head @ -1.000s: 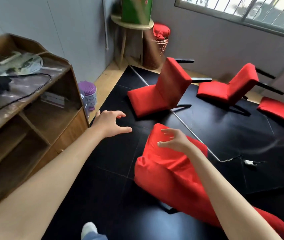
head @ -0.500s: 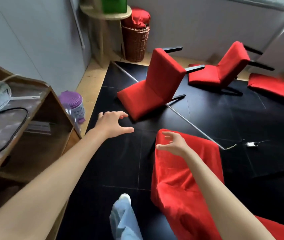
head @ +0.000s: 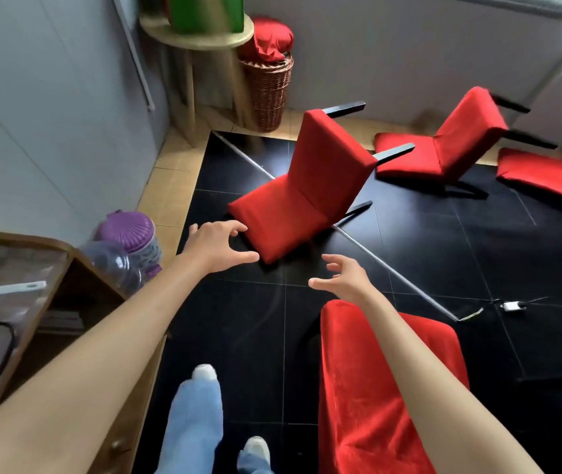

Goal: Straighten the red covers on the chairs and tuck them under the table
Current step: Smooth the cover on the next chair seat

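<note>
Both arms reach forward over the black floor (head: 409,268); the left hand (head: 216,249) has its fingers spread and loosely bent, grasping nothing, its fingertips just short of the near edge of a tipped red-covered chair (head: 307,196); the right hand (head: 344,280) is likewise released, fingers relaxed and apart, hovering free. That chair lies just ahead of both hands, its back rest flat on the floor and its seat raised, black legs pointing away to the right; a thin metal rod (head: 392,271) runs on the floor beneath it and passes to the right of the right hand. Under the right forearm lies another red-covered chair (head: 375,388), its cloth rumpled. Far ahead and right of the right hand lie a third overturned chair (head: 443,145) and a fourth (head: 546,172) near the wall. Left of the left arm stands a wooden cabinet (head: 77,302), with a purple-lidded container (head: 125,230) beyond it. Far ahead of the left hand stands a wicker basket (head: 267,87) holding red cloth, beside a round wooden stool (head: 200,39).
</note>
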